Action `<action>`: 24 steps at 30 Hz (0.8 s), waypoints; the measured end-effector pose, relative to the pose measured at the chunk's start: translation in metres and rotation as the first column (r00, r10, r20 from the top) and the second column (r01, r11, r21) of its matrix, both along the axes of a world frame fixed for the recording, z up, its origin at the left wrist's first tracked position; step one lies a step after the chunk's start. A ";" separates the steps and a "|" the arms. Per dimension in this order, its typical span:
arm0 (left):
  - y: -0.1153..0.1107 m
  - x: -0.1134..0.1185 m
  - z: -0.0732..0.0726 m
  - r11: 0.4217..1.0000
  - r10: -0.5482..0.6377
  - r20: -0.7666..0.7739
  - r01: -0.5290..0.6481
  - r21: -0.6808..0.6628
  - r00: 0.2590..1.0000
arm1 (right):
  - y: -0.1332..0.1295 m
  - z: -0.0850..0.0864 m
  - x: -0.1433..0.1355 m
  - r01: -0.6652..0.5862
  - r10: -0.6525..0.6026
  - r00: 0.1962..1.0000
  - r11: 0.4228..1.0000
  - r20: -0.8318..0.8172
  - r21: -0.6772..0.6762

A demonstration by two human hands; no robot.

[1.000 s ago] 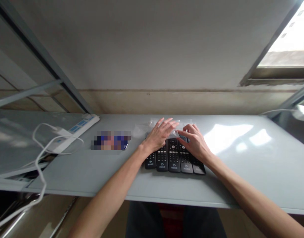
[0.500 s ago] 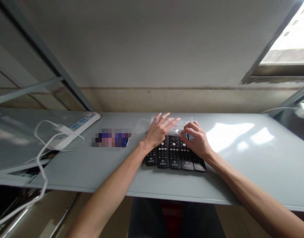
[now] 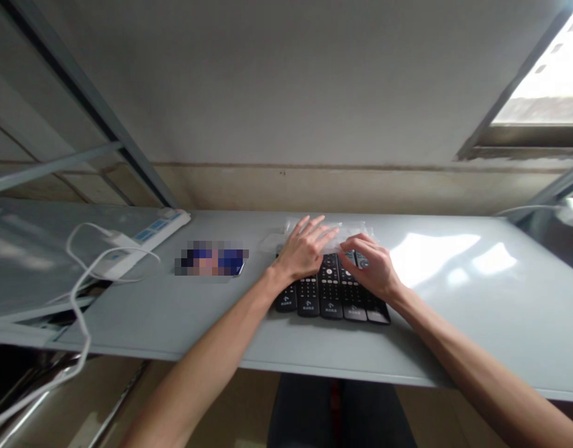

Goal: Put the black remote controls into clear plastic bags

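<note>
Five black remote controls (image 3: 331, 298) lie side by side in a row on the grey table (image 3: 454, 336), near its front edge, button faces up, pale logos at the near ends; far ends partly hidden by hands and film. Clear plastic film (image 3: 331, 247), crumpled, lies at and beyond those far ends; its full outline cannot be made out. Left hand (image 3: 305, 250): palm down over the left part of the row, fingers spread and pointing away over the film; whether the palm presses on the remotes cannot be told. Right hand (image 3: 374, 264): above the right part of the row, fingers curled, thumb and forefinger tips together, pinching the film between the two hands. Left of the row, well apart from it, a flat pixelated object (image 3: 214, 262) lies on the table. Farther left, a white power strip (image 3: 162, 230) with blue socket panels sits near a looped white cable (image 3: 81, 320). Behind the table, a wall (image 3: 286, 93); upper right, a bright window (image 3: 542, 93). Below the front edge, the person's dark-clad legs (image 3: 302, 414).
</note>
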State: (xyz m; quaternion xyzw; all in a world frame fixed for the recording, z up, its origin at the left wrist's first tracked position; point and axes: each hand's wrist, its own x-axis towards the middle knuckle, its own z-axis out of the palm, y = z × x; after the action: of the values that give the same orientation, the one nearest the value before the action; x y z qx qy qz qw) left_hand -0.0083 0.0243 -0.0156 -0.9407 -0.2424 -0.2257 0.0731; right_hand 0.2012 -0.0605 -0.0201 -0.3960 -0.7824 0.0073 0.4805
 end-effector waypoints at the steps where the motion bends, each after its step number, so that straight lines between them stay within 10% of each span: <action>1: -0.001 0.001 0.000 1.000 -0.023 0.009 0.023 -0.001 1.000 | -0.001 0.001 0.000 -0.009 0.010 1.000 1.000 0.023 -0.007; 24: -0.005 0.003 0.005 1.000 0.010 -0.029 -0.011 -0.021 1.000 | -0.002 0.002 -0.005 -0.064 0.069 0.994 0.996 0.082 -0.059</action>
State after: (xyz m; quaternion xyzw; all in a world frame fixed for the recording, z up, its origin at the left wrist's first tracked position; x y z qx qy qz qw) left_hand -0.0058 0.0194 -0.0106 -0.9434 -0.2485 -0.2090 0.0680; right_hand 0.1966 -0.0628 -0.0179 -0.3830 -0.8141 0.0287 0.4356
